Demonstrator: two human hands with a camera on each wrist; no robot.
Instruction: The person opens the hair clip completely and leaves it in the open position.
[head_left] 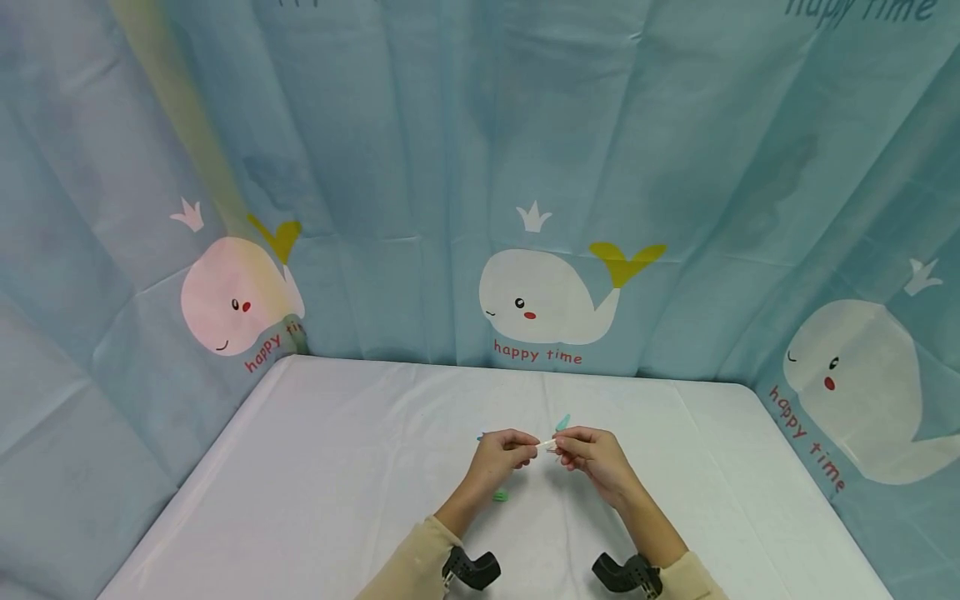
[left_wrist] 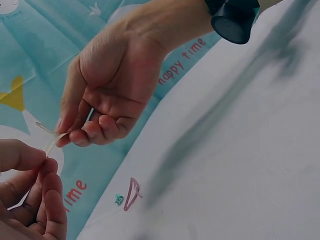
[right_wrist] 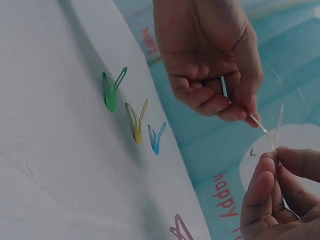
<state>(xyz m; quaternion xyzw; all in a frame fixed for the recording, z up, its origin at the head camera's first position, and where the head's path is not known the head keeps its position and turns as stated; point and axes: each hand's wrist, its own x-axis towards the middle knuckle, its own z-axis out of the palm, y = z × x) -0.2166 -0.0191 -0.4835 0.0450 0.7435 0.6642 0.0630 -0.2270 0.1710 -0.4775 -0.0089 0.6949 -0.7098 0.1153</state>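
Observation:
A cream snap hair clip (right_wrist: 272,138) is stretched between my two hands, its two arms spread in a V. The left hand (head_left: 498,457) pinches the tip of one arm between thumb and fingertips. At the joined end, my right hand (head_left: 597,460) pinches the clip between thumb and forefinger. The clip's other arm sticks up free, as the right wrist view shows. Both hands are held above the white table, their remaining fingers curled loosely.
On the white table (head_left: 337,467) lie green (right_wrist: 112,95), yellow (right_wrist: 137,127) and blue hair clips (right_wrist: 157,141), all spread apart. A mauve clip (left_wrist: 132,194) and a teal clip (head_left: 562,422) lie farther right. A blue whale-print curtain (head_left: 420,208) surrounds the table.

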